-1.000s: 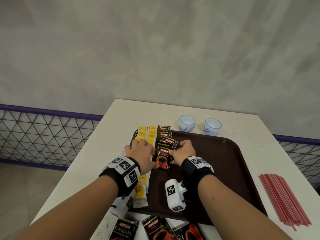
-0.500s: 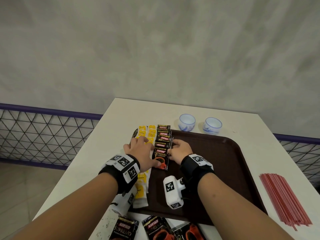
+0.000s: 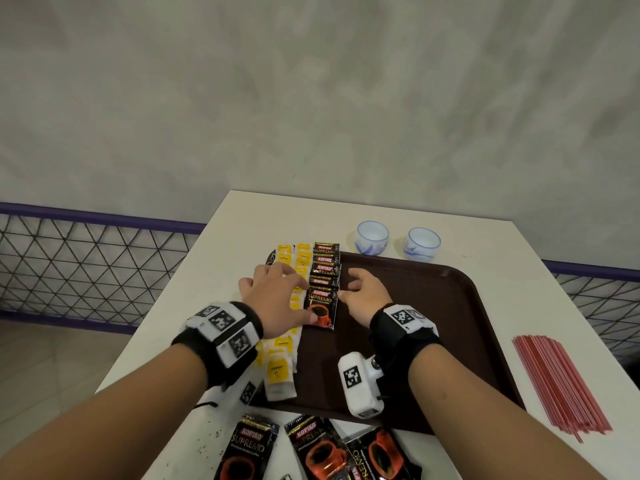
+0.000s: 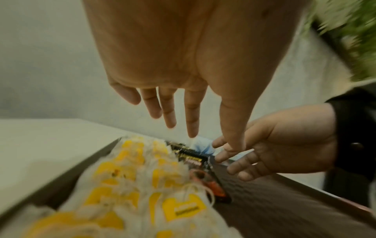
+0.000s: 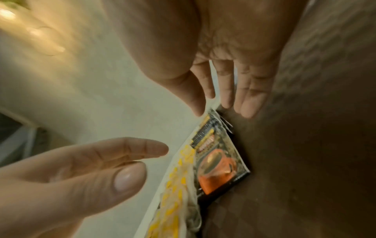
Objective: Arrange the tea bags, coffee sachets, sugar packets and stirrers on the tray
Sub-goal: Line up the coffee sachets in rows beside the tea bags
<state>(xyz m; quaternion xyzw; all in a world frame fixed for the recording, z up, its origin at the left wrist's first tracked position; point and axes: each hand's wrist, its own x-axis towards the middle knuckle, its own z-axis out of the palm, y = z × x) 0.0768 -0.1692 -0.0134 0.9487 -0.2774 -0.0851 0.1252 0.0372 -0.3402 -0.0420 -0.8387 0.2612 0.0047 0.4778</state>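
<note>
So the coffee sachets (image 3: 325, 282) are sitting in an overlapping column on the left part of the tray (image 3: 433, 306), right next to two columns of tea bags (image 3: 289, 299) along the tray's left edge.

Left hand (image 3: 277, 299) is hovering over the tea bags with fingers stretched out and loose, holding nothing. Right hand (image 3: 367, 296) is sitting just right of the sachet column, fingers relaxed and slightly bent with the tips at the sachets' right edge, also gripping nothing.

Those sachets are looking light, thin and glossy, so I'm guessing they're slipping over each other easily. Nudging the edges with flat fingertips probably beats pinching, and for lifting I'd be going for a short end. The tea bags look soft and papery with strings, so they're likely snagging if dragged.

Around the tray: three more sachets (image 3: 311, 448) are waiting on the table (image 3: 249, 223) at the near edge, stirrers (image 3: 561, 386) are lying in a bundle off to the right, and two cups (image 3: 396, 241) are standing behind the tray. Not spotting any sugar packets. Nothing is really blocking the way, only the tea bags crowding the left side.
</note>
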